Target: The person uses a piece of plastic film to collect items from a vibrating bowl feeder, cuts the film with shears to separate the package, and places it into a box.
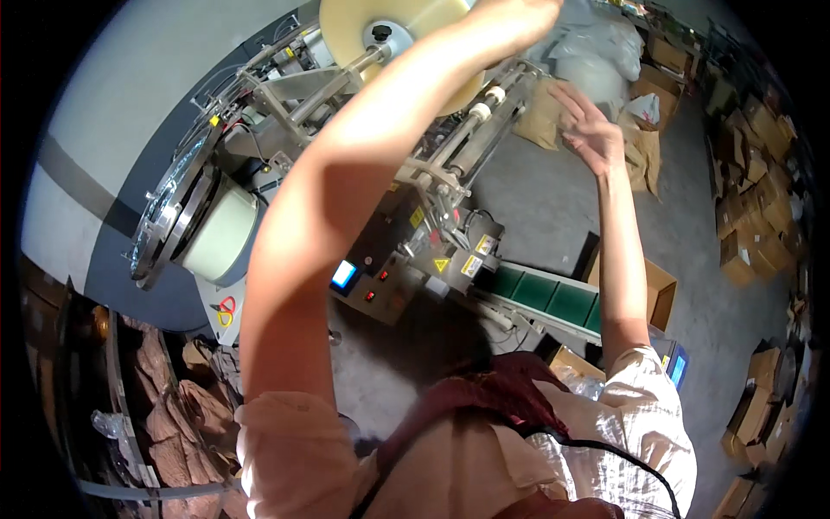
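My left arm stretches up across the packaging machine, and my left hand (517, 22) reaches the top edge of the picture, where its fingers are cut off. Behind that forearm is a large cream film roll (342, 28) on a spindle with a black knob. My right hand (591, 134) is raised to the right of the machine's metal rollers (477, 143), apart from them. Its fingers are stretched out, slightly blurred, with nothing seen in them. Below the rollers is a control panel with a small lit screen (343, 274).
A green conveyor (536, 292) slopes down to the right under my right arm. At left stand a round feeder bowl (220, 238) and scissors (226, 313) with red and yellow handles. Plastic bags (596, 52), a brown sack (539, 117) and cardboard boxes (761, 216) lie beyond, on the right.
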`<state>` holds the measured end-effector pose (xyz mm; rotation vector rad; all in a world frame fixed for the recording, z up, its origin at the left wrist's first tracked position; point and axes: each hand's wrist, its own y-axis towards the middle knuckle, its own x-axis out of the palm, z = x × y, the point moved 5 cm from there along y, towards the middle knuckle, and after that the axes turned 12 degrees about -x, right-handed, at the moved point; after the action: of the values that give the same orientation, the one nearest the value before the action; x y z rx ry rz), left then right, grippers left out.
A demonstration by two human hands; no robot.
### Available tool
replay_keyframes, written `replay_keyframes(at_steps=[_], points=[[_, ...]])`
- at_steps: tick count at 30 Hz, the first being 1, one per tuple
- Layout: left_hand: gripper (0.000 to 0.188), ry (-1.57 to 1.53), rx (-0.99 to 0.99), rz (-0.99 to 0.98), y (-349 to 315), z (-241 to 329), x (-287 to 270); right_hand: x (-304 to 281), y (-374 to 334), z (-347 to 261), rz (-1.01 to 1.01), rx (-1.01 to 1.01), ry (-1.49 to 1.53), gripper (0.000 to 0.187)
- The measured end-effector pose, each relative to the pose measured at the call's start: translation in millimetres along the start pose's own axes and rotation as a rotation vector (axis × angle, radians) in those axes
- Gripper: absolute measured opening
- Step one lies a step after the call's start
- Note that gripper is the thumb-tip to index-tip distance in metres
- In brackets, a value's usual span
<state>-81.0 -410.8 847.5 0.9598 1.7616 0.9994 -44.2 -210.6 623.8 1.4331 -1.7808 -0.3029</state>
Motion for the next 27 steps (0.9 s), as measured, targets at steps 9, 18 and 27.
replay_keyframes(at_steps=[9, 18, 27], points=[[0.018, -0.021, 0.024, -0.073, 7, -17, 29, 33, -21, -28, -0.119, -0.082, -0.033, 0.102], [0.021, -0.375, 0.007, -0.246, 10, -19, 56, 26, -4, -2, 0.113, 0.051, -0.160, 0.056], [0.033, -0.479, -0.317, -0.660, -13, -2, -28, -2, 68, 7, 0.166, 0.035, -0.417, 0.032]])
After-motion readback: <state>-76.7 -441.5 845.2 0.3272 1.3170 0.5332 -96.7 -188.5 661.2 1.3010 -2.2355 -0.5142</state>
